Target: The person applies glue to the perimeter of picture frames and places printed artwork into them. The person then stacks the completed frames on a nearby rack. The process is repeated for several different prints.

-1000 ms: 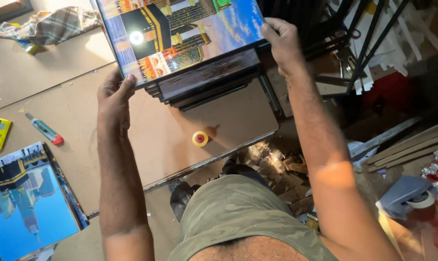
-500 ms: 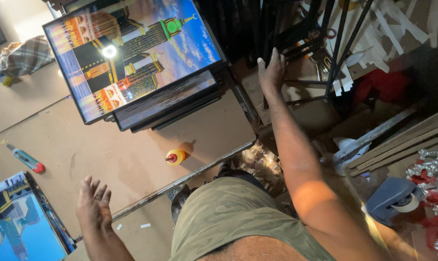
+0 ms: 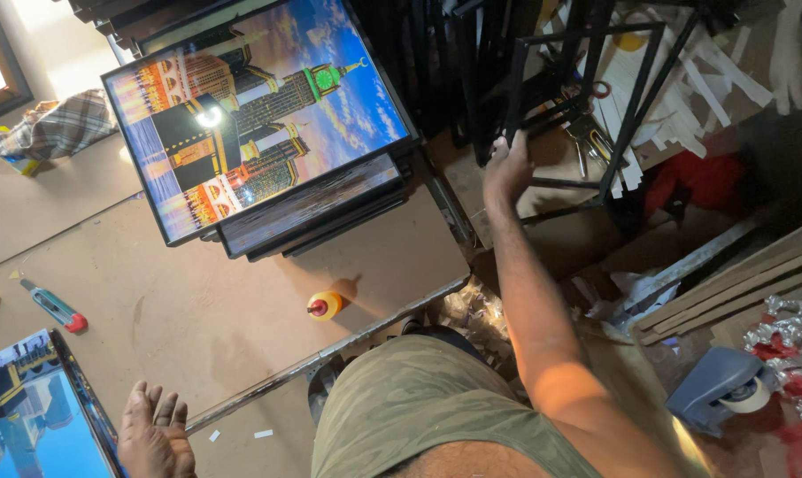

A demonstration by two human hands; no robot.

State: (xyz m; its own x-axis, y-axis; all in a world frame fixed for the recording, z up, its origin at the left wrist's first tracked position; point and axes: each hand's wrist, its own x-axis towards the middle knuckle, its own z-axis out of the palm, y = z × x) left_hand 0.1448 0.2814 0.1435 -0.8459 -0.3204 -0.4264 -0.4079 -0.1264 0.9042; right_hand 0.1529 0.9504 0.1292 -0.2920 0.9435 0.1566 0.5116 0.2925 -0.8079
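Note:
My right hand [image 3: 507, 166] reaches away from me to a cluster of empty black frames [image 3: 587, 97] standing beyond the table's right edge, and its fingers are closed around one frame's bar. My left hand [image 3: 158, 435] lies open on the brown table [image 3: 197, 319] at the bottom left, fingers apart, just right of a black-framed picture [image 3: 29, 416] with a blue sky print. A stack of similar framed pictures [image 3: 259, 133] showing a clock tower lies at the far side of the table, touched by neither hand.
A small yellow bottle with a red cap [image 3: 326, 305] lies near the table's metal edge. A teal utility knife [image 3: 56, 310] and a plaid cloth [image 3: 56, 124] are at left. Wooden strips [image 3: 728, 283], a red cloth [image 3: 702, 177] and a blue tape dispenser [image 3: 720, 389] clutter the floor at right.
Both hands let go of the picture stack. My left hand dropped down to the table by the near picture. My right hand moved right to the empty black frames and closed on one.

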